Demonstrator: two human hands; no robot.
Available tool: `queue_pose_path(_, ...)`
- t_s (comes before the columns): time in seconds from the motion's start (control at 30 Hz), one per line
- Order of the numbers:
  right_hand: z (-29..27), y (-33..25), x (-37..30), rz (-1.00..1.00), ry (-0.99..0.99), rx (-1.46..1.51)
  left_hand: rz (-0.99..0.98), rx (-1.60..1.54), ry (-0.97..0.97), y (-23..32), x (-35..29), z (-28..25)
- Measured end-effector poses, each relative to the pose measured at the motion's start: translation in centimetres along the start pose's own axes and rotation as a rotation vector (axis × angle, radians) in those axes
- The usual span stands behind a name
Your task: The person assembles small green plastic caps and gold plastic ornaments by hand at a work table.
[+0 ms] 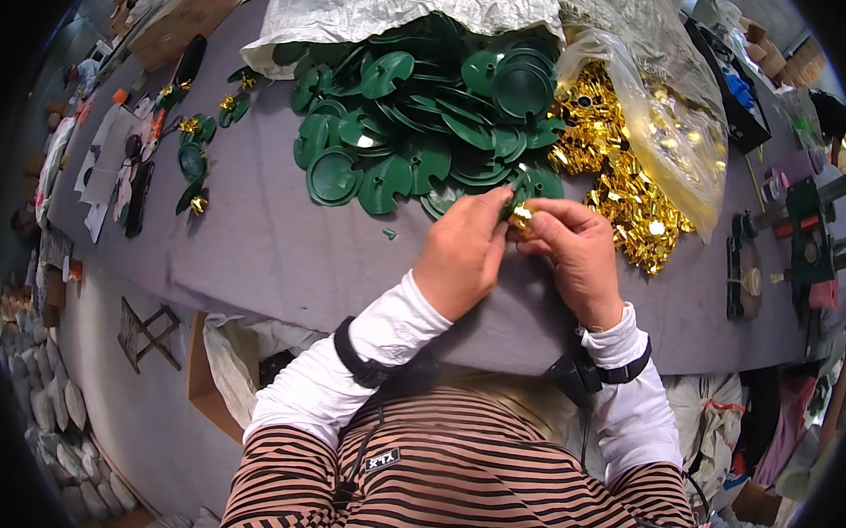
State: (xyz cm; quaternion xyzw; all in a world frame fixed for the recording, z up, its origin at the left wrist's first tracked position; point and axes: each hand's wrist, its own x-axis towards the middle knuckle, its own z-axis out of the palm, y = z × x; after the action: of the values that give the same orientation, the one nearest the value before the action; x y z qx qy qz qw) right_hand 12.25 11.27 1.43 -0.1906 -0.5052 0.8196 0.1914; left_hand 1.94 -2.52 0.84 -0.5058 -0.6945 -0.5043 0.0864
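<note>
In front of me my left hand (pixel 462 253) is closed, its fingertips pinching a green plastic piece that they mostly cover. My right hand (pixel 581 257) pinches a small shiny gold metallic piece (pixel 522 215) against it. Both hands meet above the near edge of a heap of green round plastic discs (pixel 381 176), many with a notch cut in the rim. To the right of the heap lies a pile of loose gold pieces (pixel 623 194), partly inside a clear plastic bag (pixel 687 149).
A white woven sack (pixel 412 8) lies behind the discs. At the left of the grey cloth-covered table (pixel 280 242) are several green discs with gold pieces attached (pixel 190 156). A green-and-black metal device (pixel 809 233) stands at the right edge. A folding stool (pixel 147 333) stands on the floor.
</note>
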Motion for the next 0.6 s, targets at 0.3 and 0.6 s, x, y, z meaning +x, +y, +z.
queue_pose_path(0.3, -4.3, -1.4, 4.4, -0.892, 0.212, -1.498, -0.474, 0.124, 0.485, -12.5, 4.3, -20.1)
queue_pose_path(0.6, -5.4, -0.3, 4.4, -0.68, 0.218, -1.541, -0.252, 0.481, -0.238, -11.6, 0.6, -14.4)
